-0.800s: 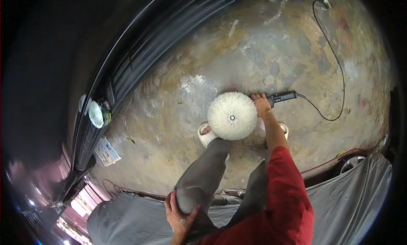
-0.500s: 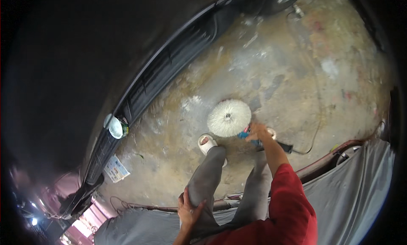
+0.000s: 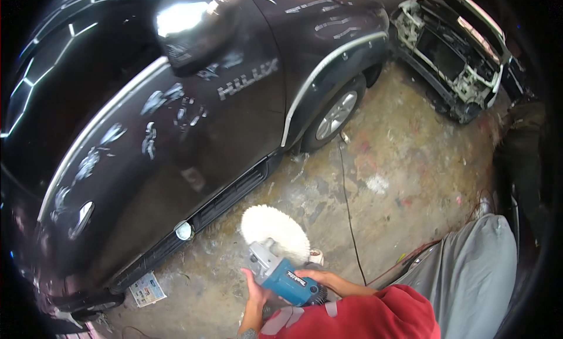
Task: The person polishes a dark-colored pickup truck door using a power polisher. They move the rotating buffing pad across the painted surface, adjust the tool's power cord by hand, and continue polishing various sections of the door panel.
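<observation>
A teal and silver power polisher (image 3: 286, 280) with a round white wool pad (image 3: 275, 229) is held up in front of my body, its pad turned away from me. My right hand (image 3: 319, 277) grips the teal motor housing near its back end. Against the side of the silver gear head lies my left hand (image 3: 256, 287), with some fingers hidden under the tool. Beyond the pad stands a dark vehicle; its door (image 3: 234, 134) bears white smears of paste. An open tub of pale paste (image 3: 184, 230) rests on the running board (image 3: 208, 213).
A black cable (image 3: 350, 222) runs across the stained concrete floor (image 3: 393, 192). A printed sheet (image 3: 147, 290) lies by the running board. Grey sheeting (image 3: 463, 274) drapes something at the right. A car with a stripped front (image 3: 451, 52) stands far right; a person's dark trousers (image 3: 522, 157) show nearby.
The polisher has come up from the floor. My left hand has left my knee and moved to the tool. The view has lifted toward the dark vehicle's door.
</observation>
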{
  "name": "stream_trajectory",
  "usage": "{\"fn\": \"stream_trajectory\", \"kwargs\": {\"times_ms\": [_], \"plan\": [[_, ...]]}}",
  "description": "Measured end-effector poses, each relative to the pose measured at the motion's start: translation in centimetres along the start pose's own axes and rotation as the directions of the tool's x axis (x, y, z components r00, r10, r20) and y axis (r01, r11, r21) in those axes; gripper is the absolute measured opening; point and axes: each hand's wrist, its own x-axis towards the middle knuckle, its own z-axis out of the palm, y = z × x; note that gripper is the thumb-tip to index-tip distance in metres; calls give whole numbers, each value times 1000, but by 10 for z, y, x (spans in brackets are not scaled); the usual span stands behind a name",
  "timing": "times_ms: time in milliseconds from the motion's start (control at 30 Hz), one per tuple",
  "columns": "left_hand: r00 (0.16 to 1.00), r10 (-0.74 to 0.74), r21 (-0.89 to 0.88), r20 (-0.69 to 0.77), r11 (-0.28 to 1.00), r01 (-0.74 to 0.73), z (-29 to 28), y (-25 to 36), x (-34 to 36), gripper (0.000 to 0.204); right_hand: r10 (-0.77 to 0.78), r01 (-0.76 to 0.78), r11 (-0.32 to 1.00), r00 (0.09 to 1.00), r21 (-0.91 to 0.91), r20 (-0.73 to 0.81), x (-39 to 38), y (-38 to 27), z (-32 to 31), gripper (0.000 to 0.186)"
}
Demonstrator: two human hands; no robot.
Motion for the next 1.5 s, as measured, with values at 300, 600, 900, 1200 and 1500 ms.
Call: {"fn": "stream_trajectory", "kwargs": {"times_ms": [300,600,900,1200,1500], "plan": [[659,690,-199,-299,630,-751,89,162,-70,52,-274,265,845,960,-464,49,31,-76,59,80],[452,837,-206,-308,406,-891,75,284,-38,54,-683,276,310,730,-910,-11,94,-180,126,114],[539,808,-140,-238,520,-842,132,313,34,56,-811,426,217,580,-878,81,113,-243,57,104],[518,851,308,-89,518,-798,227,302,83,54,-857,535,302,515,-789,21,94,-253,-47,115],[444,869,-8,-217,453,-891,160,347,24,61,-729,736,178,544,-653,415,140,-286,23,106]]}}
